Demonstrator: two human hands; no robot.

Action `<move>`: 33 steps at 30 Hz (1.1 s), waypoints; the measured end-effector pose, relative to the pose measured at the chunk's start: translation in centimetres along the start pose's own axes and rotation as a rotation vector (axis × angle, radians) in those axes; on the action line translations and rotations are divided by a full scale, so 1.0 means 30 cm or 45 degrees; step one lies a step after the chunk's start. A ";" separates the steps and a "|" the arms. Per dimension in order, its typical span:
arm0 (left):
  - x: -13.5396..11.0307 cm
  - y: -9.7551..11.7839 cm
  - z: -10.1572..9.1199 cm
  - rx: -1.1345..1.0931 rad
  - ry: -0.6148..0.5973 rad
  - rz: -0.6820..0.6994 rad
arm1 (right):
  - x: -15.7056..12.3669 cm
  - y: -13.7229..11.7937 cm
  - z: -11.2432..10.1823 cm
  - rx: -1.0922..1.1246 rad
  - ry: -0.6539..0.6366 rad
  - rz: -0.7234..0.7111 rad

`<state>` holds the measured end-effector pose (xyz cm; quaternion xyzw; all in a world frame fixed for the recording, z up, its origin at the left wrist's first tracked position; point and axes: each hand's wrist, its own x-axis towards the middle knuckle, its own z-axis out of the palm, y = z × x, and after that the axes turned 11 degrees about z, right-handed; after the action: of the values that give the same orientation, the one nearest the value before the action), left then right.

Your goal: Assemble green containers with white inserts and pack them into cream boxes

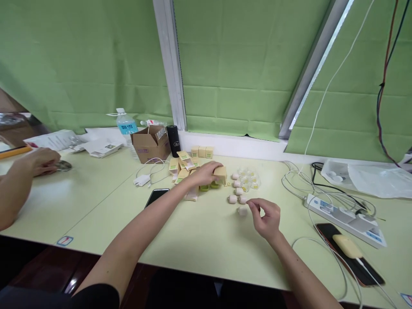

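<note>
My left hand (206, 173) reaches forward with its fingers closed round a small yellow box (220, 173). Below and left of it lie several opened yellow cartons (183, 174) and green pieces (204, 188). My right hand (266, 218) is pinched beside several small pale pink blocks (232, 199). Its fingertips come close to one block, and I cannot make out whether anything is between them. A slightly blurred whitish block (242, 210) is just left of that hand. Clear plastic cups (249, 178) are grouped behind the blocks.
Three yellow boxes (202, 152) line the back. A cardboard box (151, 146), black flask (173, 140) and water bottle (125, 124) stand left of them. A phone (157, 196) lies by my left forearm. Cables, a power strip (346, 219) and another phone (360, 270) occupy the right. Another person's hand (43, 162) works far left.
</note>
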<state>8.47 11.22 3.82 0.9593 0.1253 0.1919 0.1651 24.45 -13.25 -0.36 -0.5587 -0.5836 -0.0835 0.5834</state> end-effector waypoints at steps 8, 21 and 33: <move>0.343 -0.243 0.030 0.329 -0.057 -0.280 | -0.034 -0.005 0.022 -0.078 -0.198 -0.197; 0.446 -0.208 0.226 0.541 -0.141 -0.362 | -0.032 -0.099 0.017 -0.209 -0.323 -0.391; 0.509 -0.214 0.273 0.484 -0.156 -0.664 | -0.043 -0.080 0.036 -0.227 -0.338 -0.385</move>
<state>24.36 19.54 -0.68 0.9184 0.3900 0.0582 0.0338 21.63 -14.04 -0.37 -0.5202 -0.7228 -0.1468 0.4306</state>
